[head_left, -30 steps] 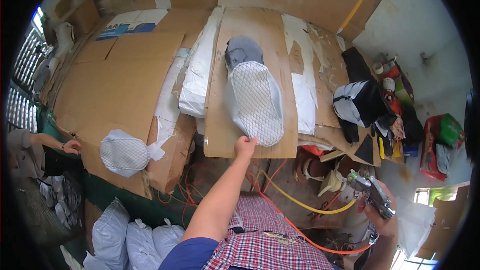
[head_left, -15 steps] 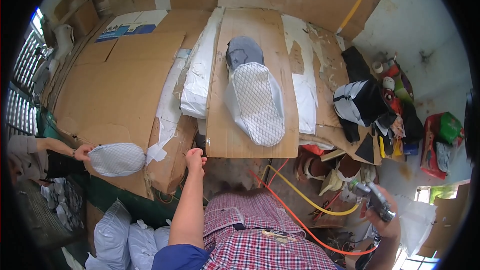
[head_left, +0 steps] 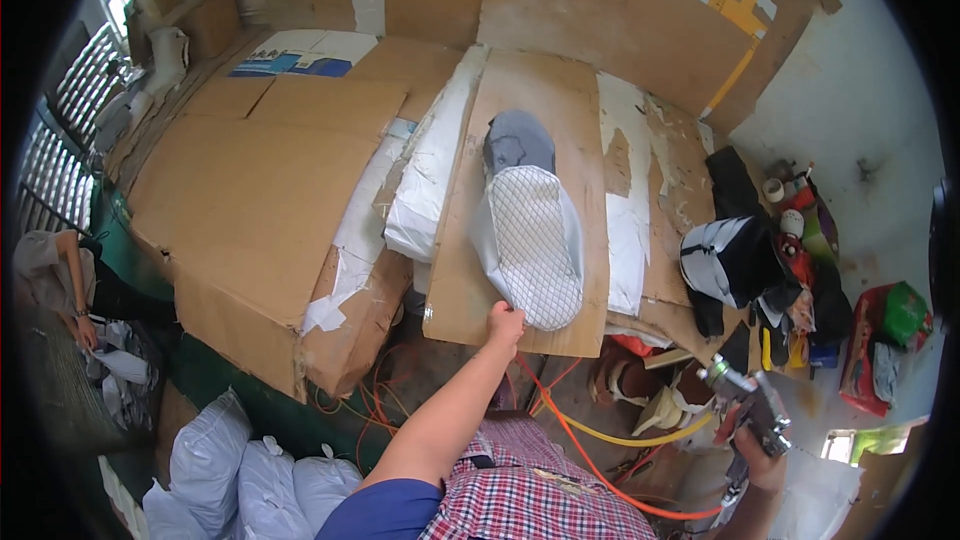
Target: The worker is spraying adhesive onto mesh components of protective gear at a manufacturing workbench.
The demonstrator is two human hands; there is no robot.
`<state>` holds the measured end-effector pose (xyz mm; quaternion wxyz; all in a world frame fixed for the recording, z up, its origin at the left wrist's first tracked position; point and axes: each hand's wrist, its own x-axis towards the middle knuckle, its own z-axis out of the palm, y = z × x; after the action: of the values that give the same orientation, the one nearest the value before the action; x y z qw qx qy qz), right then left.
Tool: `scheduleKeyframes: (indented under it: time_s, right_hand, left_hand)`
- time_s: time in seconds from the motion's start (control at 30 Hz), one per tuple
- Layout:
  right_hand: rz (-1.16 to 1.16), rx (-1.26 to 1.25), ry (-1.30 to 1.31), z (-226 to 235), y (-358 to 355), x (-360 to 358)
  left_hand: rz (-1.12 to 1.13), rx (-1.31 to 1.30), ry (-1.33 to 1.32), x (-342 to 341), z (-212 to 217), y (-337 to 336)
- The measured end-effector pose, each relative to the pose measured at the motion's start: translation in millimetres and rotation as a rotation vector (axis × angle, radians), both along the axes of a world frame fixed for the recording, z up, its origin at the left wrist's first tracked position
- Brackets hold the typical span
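A white diamond-quilted, sole-shaped piece [head_left: 538, 255] lies on a cardboard sheet [head_left: 450, 290], overlapping a dark grey rounded piece [head_left: 518, 140] at its far end. My left hand [head_left: 507, 323] is closed, its fingertips pinching the near left edge of the quilted piece. Off to the right, my right hand [head_left: 760, 455] grips a metal spray gun [head_left: 752, 402], held away from the cardboard and pointing up and left. An orange hose [head_left: 620, 490] runs toward the spray gun.
At left, a co-worker [head_left: 60, 285] bends over grey fabric pieces [head_left: 128, 370]. Stuffed white sacks [head_left: 210, 450] stand at lower left. A white-and-black bag [head_left: 725, 260] sits on the right end of the table, beside assorted small items. A yellow hose [head_left: 640, 440] hangs below.
My left hand has moved right and forward onto the quilted piece. The co-worker's hand and another quilted piece have left the table's left edge. The view has shifted; my right hand still holds the spray gun.
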<state>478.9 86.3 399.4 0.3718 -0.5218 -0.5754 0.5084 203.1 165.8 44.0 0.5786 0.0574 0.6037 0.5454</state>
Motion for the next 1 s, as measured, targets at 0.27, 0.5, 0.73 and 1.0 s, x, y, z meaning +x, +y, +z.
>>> scheduleKeyframes:
  time_s: [0.27,0.5,0.73,1.0]
  right_hand:
    - [0.195,0.015,0.01,-18.0,45.4,16.3]
    - [0.368,-0.072,0.08,-41.2,159.3,49.3]
    - [0.561,-0.01,-0.047,-58.9,272.9,-49.0]
    - [0.514,-0.045,-0.282,-51.5,130.4,-116.3]
  left_hand:
    - [0.046,-0.032,-0.058,5.8,11.4,14.9]
    - [0.098,-0.022,-0.026,-1.8,32.9,-3.9]
    - [0.118,0.323,-0.385,-37.0,120.1,-10.8]
    - [0.39,0.703,-0.501,-243.9,206.0,-34.6]
